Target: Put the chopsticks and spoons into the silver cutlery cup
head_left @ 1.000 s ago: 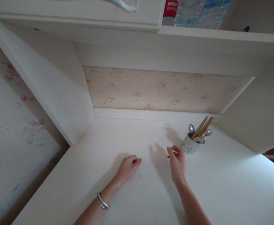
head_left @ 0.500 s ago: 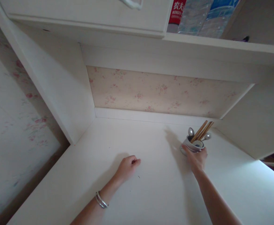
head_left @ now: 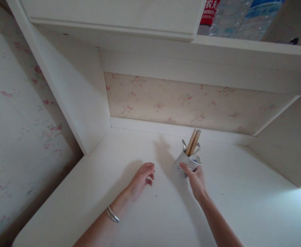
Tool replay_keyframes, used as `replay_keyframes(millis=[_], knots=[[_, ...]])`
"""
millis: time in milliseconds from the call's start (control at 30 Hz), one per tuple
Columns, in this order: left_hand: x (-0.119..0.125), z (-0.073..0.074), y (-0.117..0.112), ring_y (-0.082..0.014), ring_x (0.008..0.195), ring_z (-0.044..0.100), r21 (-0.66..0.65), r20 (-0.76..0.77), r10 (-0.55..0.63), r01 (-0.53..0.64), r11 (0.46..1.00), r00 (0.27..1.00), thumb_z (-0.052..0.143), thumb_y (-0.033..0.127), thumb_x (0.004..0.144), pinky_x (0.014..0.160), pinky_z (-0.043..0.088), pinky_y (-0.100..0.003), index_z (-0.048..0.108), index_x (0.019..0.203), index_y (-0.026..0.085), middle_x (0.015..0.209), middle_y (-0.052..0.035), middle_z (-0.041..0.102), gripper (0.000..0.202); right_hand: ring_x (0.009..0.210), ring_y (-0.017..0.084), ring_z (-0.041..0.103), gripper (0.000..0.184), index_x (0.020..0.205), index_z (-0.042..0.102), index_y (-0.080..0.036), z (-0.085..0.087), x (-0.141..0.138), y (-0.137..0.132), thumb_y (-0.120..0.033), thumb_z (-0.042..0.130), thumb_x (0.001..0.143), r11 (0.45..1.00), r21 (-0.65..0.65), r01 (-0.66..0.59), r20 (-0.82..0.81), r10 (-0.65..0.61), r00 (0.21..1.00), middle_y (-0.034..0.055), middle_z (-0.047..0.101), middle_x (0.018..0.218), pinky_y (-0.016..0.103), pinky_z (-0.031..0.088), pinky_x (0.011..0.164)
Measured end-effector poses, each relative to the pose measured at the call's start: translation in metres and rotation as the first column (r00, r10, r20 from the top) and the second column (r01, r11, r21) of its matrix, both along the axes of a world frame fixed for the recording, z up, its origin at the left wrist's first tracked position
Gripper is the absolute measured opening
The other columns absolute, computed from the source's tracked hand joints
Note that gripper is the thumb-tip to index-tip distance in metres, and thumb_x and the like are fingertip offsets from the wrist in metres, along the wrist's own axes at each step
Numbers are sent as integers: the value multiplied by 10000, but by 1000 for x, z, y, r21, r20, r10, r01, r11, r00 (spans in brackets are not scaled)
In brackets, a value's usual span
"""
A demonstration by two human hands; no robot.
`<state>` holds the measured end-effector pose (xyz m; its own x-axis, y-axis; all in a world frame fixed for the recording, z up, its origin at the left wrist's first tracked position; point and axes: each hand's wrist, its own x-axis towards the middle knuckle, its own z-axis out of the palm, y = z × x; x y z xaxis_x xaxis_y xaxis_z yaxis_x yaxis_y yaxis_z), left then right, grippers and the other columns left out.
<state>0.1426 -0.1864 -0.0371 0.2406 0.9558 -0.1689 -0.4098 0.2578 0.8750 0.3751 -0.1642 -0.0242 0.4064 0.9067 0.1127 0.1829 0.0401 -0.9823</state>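
Observation:
My right hand [head_left: 196, 178] grips a white utensil holder [head_left: 180, 164] with small holes in its side, fingers around its near right part. The holder is tilted. Wooden chopsticks [head_left: 193, 142] stick up out of it, with a metal spoon [head_left: 184, 144] on their left and another spoon [head_left: 197, 148] on their right. A small pale round item [head_left: 195, 159] with a dark blue mark sits in the holder's mouth. To the left, my left hand [head_left: 142, 178] hovers over the white desktop [head_left: 166, 219], fingers loosely curled and apart, holding nothing. A silver bangle [head_left: 112, 214] circles that wrist.
A white side panel [head_left: 73, 92] bounds the desktop on the left, and a low white strip [head_left: 150, 124] runs along its back. Overhead is a shelf [head_left: 243, 44] bearing clear plastic-wrapped bottles [head_left: 230, 19] beside a closed cabinet door [head_left: 114, 17].
The right hand has carried the utensil holder leftward, away from the back right corner, and it is now tilted. My left hand has gone from a loose fist to parted fingers.

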Motion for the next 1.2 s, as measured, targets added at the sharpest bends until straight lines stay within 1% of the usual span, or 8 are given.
replay_keyframes(millis=[100, 267, 400, 533, 700, 767, 933, 1200], knots=[[-5, 4, 1, -170, 917, 613, -75, 282, 18, 4, 997, 959, 713, 448, 785, 731, 483, -279, 582, 1175, 245, 1153, -66, 599, 459, 832, 222, 614, 479, 1037, 629, -156, 9, -48, -25, -488, 758, 717, 948, -36, -317, -141, 310, 940, 57, 702, 934, 309, 477, 730], [-13, 8, 3, -237, 977, 650, -122, 523, -26, 105, 987, 852, 670, 531, 807, 872, 492, -377, 603, 1159, 257, 1130, -66, 653, 451, 926, 241, 638, 455, 1102, 619, -156, 5, -93, -53, -467, 724, 786, 770, -23, -638, -485, 549, 681, 76, 708, 1023, 344, 484, 820], [-13, 12, 4, -303, 1038, 664, -243, 557, 43, 113, 964, 829, 636, 611, 797, 904, 496, -468, 582, 1179, 284, 1193, -82, 657, 506, 850, 244, 678, 545, 1087, 604, -124, -7, -102, -62, -566, 692, 780, 651, -85, -754, -753, 454, 477, 105, 726, 936, 359, 509, 782], [-11, 13, 5, -272, 969, 701, -392, 470, 185, 16, 920, 863, 663, 539, 809, 840, 540, -430, 542, 1249, 316, 1223, -72, 658, 508, 716, 240, 705, 624, 1098, 570, -137, -9, -104, -70, -658, 645, 762, 592, -101, -799, -900, 287, 326, 104, 739, 847, 364, 533, 686], [-10, 11, 6, -217, 809, 714, -406, 465, 279, -78, 911, 840, 691, 444, 813, 742, 573, -381, 606, 1171, 271, 1135, -64, 694, 407, 606, 247, 713, 798, 1064, 569, -98, -10, -102, -71, -814, 526, 717, 400, 54, -915, -977, 211, 35, 152, 740, 828, 305, 514, 530], [-11, 10, 6, -201, 760, 708, -397, 483, 326, -129, 909, 812, 683, 439, 822, 751, 578, -404, 620, 1139, 286, 1081, -47, 707, 358, 616, 249, 719, 849, 1090, 559, -92, -13, -100, -71, -846, 498, 704, 357, 119, -927, -981, 187, -54, 151, 740, 838, 294, 512, 519], [-15, 5, 9, -179, 718, 691, -348, 570, 286, -88, 933, 770, 625, 441, 869, 748, 585, -363, 675, 980, 190, 862, -60, 714, 279, 660, 254, 721, 891, 1141, 542, -77, -22, -99, -73, -851, 494, 702, 305, 174, -936, -974, 193, -118, 155, 738, 864, 331, 532, 598], [-34, -1, 23, -78, 586, 625, -436, 564, 352, -92, 895, 747, 558, 377, 936, 582, 545, -174, 652, 935, 148, 697, -19, 642, 247, 733, 269, 706, 837, 1063, 596, -46, -21, -102, -79, -802, 547, 706, 255, 128, -958, -968, 241, -66, 189, 719, 921, 399, 506, 724]])
